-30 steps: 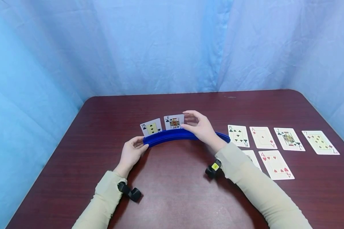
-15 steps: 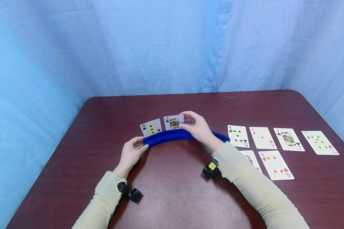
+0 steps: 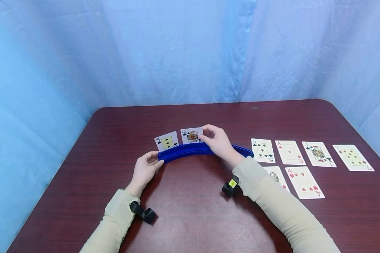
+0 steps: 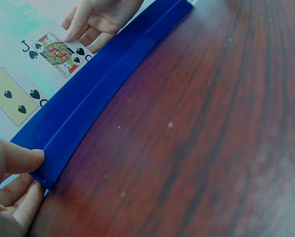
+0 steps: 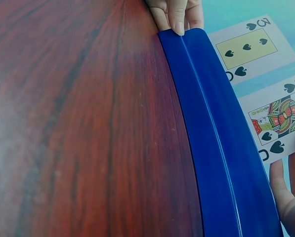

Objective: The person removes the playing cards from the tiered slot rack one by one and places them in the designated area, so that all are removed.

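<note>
A curved blue card holder [image 3: 190,150] stands at the middle of the table. My left hand [image 3: 145,170] grips its left end, thumb in front and fingers behind, as the left wrist view also shows. The three of spades [image 3: 167,141] stands in the holder near that end, leaning back. To its right the jack of spades [image 3: 190,135] is upright, its lower edge hidden behind the holder's front. My right hand [image 3: 221,143] pinches the jack's right edge between thumb and fingers, over the right half of the holder.
On the right of the table [image 3: 190,218] lie face-up cards: the five of clubs [image 3: 263,150], ace of diamonds [image 3: 289,152], jack of clubs [image 3: 318,154], seven of diamonds [image 3: 353,157] and four of hearts [image 3: 305,182]. A partly covered face card [image 3: 276,175] lies beside my right sleeve. Blue curtains [image 3: 177,52] hang behind.
My right hand has shifted very slightly left and down with the jack of spades, which sits a touch lower. My left hand and the holder have stayed in place.
</note>
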{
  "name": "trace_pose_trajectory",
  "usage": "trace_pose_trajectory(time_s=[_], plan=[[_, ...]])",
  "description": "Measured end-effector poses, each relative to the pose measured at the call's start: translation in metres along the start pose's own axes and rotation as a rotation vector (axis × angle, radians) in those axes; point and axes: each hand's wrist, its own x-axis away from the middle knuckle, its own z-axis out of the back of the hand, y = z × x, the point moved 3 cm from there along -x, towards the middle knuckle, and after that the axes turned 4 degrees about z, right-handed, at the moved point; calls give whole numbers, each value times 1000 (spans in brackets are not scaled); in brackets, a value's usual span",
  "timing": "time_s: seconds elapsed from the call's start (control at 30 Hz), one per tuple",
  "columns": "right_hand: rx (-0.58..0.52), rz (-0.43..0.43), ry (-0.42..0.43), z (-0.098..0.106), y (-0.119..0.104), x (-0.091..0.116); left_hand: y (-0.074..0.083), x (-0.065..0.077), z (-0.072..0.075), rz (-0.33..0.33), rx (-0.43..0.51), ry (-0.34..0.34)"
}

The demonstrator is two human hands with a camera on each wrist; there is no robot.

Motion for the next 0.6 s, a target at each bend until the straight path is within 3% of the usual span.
trace_pose_trajectory(time_s=[0.6], plan=[[-21,-7,-4,6,-8,-3,0,0,0,-4,-5,9]])
